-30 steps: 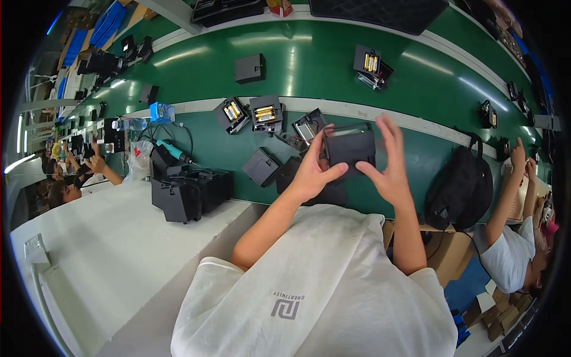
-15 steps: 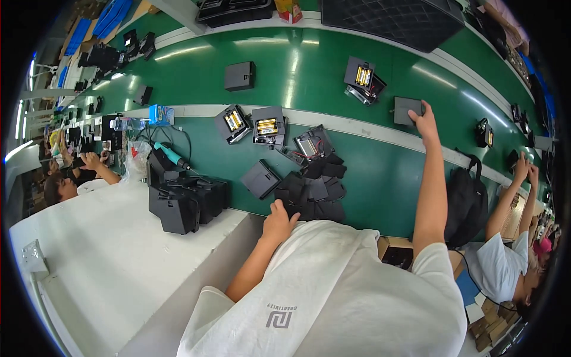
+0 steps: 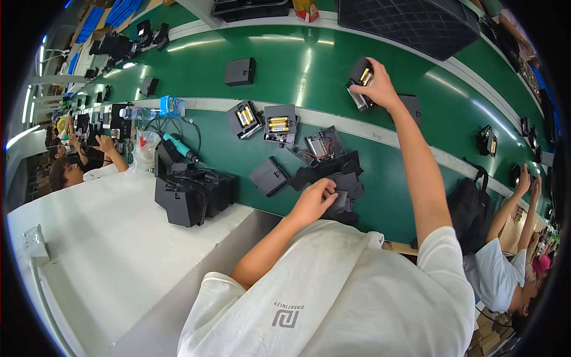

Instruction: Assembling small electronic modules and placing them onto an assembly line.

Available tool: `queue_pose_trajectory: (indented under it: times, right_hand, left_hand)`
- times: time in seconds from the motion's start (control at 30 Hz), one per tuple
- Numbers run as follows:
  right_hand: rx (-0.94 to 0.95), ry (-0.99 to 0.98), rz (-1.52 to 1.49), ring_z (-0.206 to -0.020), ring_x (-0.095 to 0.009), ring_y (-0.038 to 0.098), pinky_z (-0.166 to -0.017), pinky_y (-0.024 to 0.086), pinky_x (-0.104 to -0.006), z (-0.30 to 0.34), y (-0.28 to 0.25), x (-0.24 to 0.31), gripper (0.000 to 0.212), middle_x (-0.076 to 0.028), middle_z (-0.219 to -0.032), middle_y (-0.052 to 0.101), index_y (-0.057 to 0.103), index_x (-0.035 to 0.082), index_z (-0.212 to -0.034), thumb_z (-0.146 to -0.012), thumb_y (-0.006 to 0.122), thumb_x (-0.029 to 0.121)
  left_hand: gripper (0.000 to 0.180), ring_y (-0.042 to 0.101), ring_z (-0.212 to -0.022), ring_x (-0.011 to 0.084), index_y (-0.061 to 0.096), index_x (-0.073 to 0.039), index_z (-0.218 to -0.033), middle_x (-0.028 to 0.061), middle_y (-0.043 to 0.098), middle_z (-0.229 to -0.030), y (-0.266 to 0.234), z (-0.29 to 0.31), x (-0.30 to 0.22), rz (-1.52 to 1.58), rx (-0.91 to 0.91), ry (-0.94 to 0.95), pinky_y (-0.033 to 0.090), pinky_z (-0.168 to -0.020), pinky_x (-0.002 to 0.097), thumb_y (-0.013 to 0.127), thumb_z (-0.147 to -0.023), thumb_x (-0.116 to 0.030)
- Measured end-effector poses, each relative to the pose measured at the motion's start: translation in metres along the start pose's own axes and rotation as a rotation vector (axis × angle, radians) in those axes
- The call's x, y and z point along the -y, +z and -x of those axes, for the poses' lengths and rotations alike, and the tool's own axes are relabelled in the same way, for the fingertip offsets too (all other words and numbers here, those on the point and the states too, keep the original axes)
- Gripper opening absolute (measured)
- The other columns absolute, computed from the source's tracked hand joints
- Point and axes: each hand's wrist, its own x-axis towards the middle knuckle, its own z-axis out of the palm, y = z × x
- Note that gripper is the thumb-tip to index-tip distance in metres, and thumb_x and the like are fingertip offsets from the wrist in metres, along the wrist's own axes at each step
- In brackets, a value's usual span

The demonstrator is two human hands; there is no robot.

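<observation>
My right hand (image 3: 376, 88) reaches to the far side of the green bench and grips a black battery box (image 3: 362, 74), whose yellow batteries show between thumb and fingers. Just right of that hand, a closed black box (image 3: 410, 107) lies partly behind my wrist. My left hand (image 3: 315, 201) is low over a pile of flat black plastic covers (image 3: 351, 185), its fingers curled; what they pinch, if anything, is hidden. Beyond the pile sits an opened box (image 3: 326, 144) with red wires. Two boxes with batteries, one left (image 3: 245, 119) and one right (image 3: 279, 124), lie farther back.
Black housings (image 3: 196, 193) are stacked at the left on a white ledge (image 3: 119, 250), beside a teal electric screwdriver (image 3: 180, 147). A closed box (image 3: 270, 176) lies near the pile; another (image 3: 239, 71) lies farther off. A black backpack (image 3: 470, 199) and co-workers are at the right.
My right hand has left the closed box and moved left onto the battery box, now gripped. My left hand has moved right onto the covers, and its fingers have curled.
</observation>
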Motion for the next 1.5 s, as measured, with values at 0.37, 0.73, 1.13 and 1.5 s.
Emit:
queue_pose_trajectory:
  times: [0.37, 0.73, 1.13, 1.5]
  right_hand:
    - [-0.099, 0.430, -1.598, -0.113, -0.024, 0.051, -0.095, 0.041, -0.0342, 0.221, 0.026, 0.078, 0.058, -0.013, -0.129, 0.050, 0.038, 0.005, -0.140, -0.088, 0.063, 0.011]
    - [-0.125, -0.037, -0.671, -0.129, -0.028, 0.041, -0.105, 0.036, -0.0394, 0.279, 0.041, 0.089, 0.072, -0.019, -0.142, 0.042, 0.035, 0.000, -0.142, -0.084, 0.068, 0.026]
    - [0.070, -0.170, -0.536, -0.129, -0.032, 0.043, -0.104, 0.037, -0.0382, 0.287, 0.043, 0.065, 0.079, -0.018, -0.143, 0.043, 0.031, 0.002, -0.146, -0.081, 0.071, 0.023]
    - [-0.119, 0.106, -0.032, -0.099, -0.026, 0.058, -0.084, 0.047, -0.0337, 0.198, 0.093, -0.022, 0.029, -0.011, -0.115, 0.059, 0.061, 0.002, -0.107, -0.082, 0.068, 0.017]
  left_hand:
    - [0.081, 0.050, -0.122, 0.0262, 0.024, -0.005, -0.148, 0.0160, 0.043, -0.142, -0.007, -0.012, -0.048, -0.054, -0.282, 0.603, 0.040, -0.103, 0.0346, 0.070, -0.082, -0.009]
    - [0.066, 0.046, -0.122, 0.0219, 0.026, -0.006, -0.149, 0.0130, 0.042, -0.141, 0.014, 0.031, -0.052, 0.771, -0.170, 0.435, 0.039, -0.101, 0.0328, 0.057, -0.090, -0.004]
    - [0.034, 0.060, -0.095, 0.0174, 0.052, 0.001, -0.121, 0.0125, 0.063, -0.106, 0.003, 0.046, -0.040, 0.822, -0.446, 0.109, 0.049, -0.083, 0.0260, 0.062, -0.090, -0.009]
    - [0.029, 0.062, -0.091, 0.0192, 0.051, 0.001, -0.113, 0.0119, 0.061, -0.105, -0.019, 0.052, -0.005, 0.992, -0.429, 0.060, 0.052, -0.083, 0.0286, 0.058, -0.094, -0.019]
